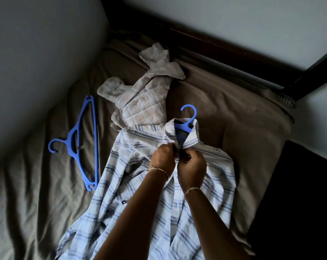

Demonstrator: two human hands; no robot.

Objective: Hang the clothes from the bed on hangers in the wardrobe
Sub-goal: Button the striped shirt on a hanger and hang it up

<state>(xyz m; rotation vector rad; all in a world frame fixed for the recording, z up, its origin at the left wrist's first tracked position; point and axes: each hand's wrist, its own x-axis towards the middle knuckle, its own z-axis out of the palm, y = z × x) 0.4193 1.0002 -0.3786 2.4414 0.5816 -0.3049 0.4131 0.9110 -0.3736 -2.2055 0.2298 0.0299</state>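
Dim, uneven light — dark vignetted corners

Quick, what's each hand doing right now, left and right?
Left hand: pinching the striped shirt front just below the collar.
Right hand: pinching the opposite front edge of the same shirt.

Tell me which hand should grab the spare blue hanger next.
Left, probably. The spare blue hanger lies left of the striped shirt, nearer the left hand; the right hand would have to cross the shirt.
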